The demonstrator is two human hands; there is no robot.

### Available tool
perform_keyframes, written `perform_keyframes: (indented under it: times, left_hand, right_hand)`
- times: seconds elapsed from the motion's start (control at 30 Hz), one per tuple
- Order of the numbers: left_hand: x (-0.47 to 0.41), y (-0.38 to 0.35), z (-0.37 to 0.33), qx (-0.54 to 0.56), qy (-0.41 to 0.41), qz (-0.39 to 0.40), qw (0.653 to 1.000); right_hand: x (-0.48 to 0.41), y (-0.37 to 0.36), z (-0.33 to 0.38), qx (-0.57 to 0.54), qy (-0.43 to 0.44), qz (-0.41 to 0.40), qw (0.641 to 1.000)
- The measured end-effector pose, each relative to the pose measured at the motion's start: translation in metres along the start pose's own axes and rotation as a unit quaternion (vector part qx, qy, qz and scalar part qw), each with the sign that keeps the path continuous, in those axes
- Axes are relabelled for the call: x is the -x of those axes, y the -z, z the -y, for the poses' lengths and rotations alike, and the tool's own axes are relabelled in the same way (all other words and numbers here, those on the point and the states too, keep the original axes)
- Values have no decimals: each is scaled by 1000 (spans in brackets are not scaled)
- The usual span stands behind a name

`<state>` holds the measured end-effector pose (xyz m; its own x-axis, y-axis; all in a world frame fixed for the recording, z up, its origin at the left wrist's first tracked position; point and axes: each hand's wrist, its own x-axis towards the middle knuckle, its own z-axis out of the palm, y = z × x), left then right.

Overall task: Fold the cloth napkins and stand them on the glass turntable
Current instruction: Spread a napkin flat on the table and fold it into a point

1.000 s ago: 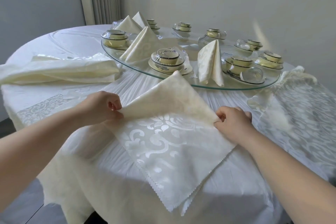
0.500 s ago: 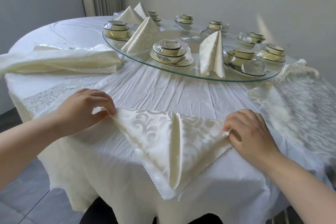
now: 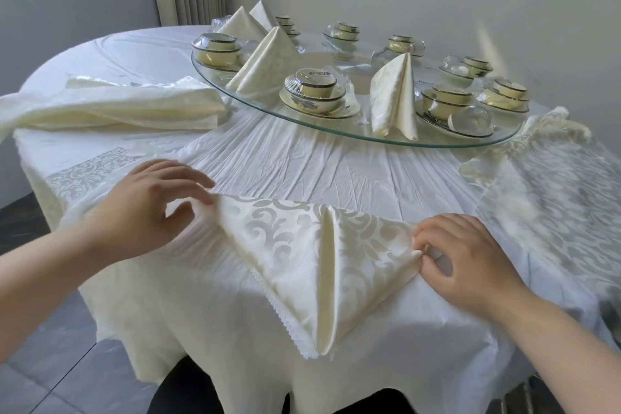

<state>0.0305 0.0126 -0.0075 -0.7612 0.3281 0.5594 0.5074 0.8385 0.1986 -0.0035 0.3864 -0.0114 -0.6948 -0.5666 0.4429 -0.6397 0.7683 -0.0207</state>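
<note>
napkin (image 3: 312,255) mid-fold: triangle laid, centre ridge raised.
left hand (image 3: 148,208) loosely open, fingertips at one corner; right hand (image 3: 470,265) pinches the other; next, probably bring corners together.

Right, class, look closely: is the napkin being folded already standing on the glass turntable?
No: the patterned napkin lies flat on the tablecloth, short of the glass turntable, the right hand pinching its corner.
</note>
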Motion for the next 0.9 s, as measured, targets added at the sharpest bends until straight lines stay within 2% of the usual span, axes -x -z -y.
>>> perform_keyframes:
  times: [0.1,0.2,0.3,0.53,0.63,0.73,0.9]
  left_hand:
    - [-12,-3,-39,74,95,-29,992]
    - [-24,-17,-91,132,153,54,978]
    - [-33,-42,-124,70,151,134,977]
    - [-28,-67,-127,-34,129,219,966]
    - [-28,-69,-128,-60,120,224,965]
    - [-27,-67,-130,-68,119,239,961]
    - [-27,-67,-131,-87,113,250,958]
  right_hand:
    - [-1,1,3,7,-3,5,1000]
    - [-2,2,6,17,-11,1,1000]
    - [-3,2,10,25,-32,5,999]
    - [-19,0,38,82,-108,21,991]
    - [-42,-4,59,-7,-145,80,986]
    - [-57,-15,78,-85,-134,161,974]
    - [-55,-26,76,-86,-143,224,960]
